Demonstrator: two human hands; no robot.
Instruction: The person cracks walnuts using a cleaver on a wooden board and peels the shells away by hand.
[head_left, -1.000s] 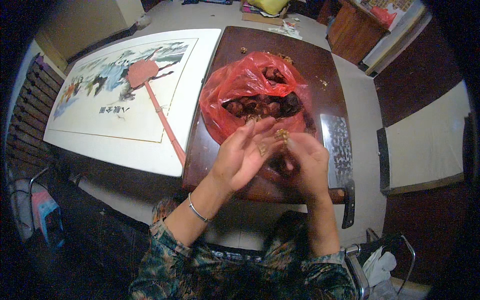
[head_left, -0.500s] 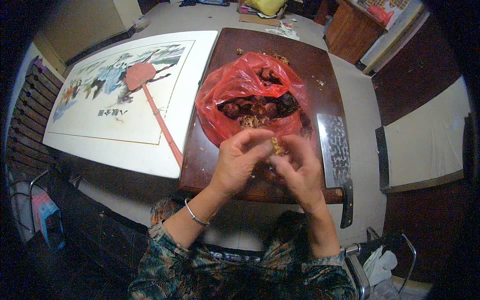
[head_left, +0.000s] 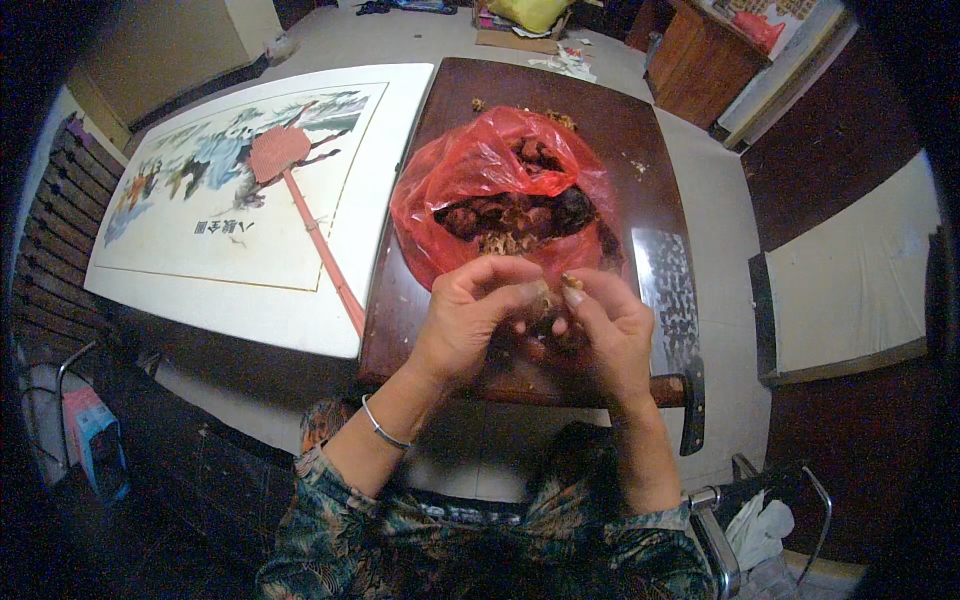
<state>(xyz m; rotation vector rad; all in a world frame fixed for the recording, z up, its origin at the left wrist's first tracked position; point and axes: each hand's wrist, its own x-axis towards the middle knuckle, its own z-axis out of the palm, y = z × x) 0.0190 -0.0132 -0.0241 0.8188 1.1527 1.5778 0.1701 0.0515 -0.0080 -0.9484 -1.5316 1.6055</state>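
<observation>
Just in front of a red plastic bag (head_left: 430,195), my left hand (head_left: 465,320) pinches a small yellowish-brown piece (head_left: 542,297) between thumb and forefinger. Beside it, my right hand (head_left: 618,335) has thumb and forefinger closed on a small brown bit (head_left: 572,283). The exact kind of both pieces is too small to tell. Dark brown, rough lumps (head_left: 515,220) show through the torn openings of the bag. Paler crumbly scraps (head_left: 505,245) lie at its near opening. Both hands hover over the near edge of the dark wooden table.
A cleaver (head_left: 665,290) lies right of my right hand, its black handle (head_left: 692,410) past the table edge. On the white painted board (head_left: 200,250) at left rests a red fly swatter (head_left: 315,230). Crumbs (head_left: 560,120) are scattered behind the bag. A metal chair frame (head_left: 715,535) stands at lower right.
My fingertips have drawn apart. The yellowish piece held between both hands now shows as separate bits, one at each hand. The right hand has shifted slightly right.
</observation>
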